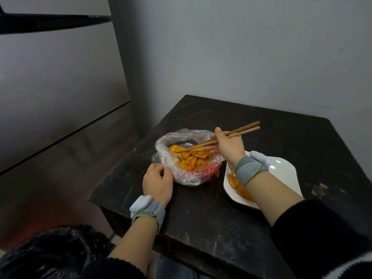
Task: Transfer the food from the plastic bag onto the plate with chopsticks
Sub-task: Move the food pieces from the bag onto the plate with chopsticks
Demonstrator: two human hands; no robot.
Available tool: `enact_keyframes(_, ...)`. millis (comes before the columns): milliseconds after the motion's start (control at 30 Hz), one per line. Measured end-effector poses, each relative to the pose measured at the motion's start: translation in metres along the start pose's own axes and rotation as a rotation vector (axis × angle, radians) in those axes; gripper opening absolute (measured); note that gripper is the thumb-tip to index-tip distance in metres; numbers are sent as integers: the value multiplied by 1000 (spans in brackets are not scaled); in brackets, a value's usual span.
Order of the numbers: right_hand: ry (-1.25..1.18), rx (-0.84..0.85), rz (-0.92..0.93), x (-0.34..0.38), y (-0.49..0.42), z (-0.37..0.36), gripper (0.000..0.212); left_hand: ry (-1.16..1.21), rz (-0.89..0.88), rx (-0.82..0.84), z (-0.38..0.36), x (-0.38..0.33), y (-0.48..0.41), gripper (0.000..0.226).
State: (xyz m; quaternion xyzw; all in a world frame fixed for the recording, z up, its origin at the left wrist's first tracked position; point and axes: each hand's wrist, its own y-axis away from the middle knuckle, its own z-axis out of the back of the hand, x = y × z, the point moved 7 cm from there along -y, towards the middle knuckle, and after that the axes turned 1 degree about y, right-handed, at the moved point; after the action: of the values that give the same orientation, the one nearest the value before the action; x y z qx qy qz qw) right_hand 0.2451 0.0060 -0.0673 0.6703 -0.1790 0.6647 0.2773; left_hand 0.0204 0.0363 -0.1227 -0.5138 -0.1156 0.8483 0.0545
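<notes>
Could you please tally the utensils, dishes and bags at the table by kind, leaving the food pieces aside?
chopsticks: 2, both held by the right hand
plastic bag: 1, its edge pinched by the left hand
plate: 1
Total: 4

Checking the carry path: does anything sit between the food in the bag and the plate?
Only the plastic bag's crumpled right rim rises between the food and the plate; nothing else visible stands there. The right hand's wrist hangs over the plate's left edge.
</notes>
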Motion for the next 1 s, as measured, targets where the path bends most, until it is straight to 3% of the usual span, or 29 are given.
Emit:
enact_keyframes(600, -377, -190, -247, -16, 7, 23, 23, -19, -1, 2, -1, -1, 0, 25)
enact_keyframes(733, -359, -146, -244, -15, 6, 18, 16, -3, -8, 9, -1, -2, 0, 24)
enact_keyframes(1000, -315, -50, -241, -16, 3, -13, 26, 25, -16, 8, -1, -2, 0, 23)
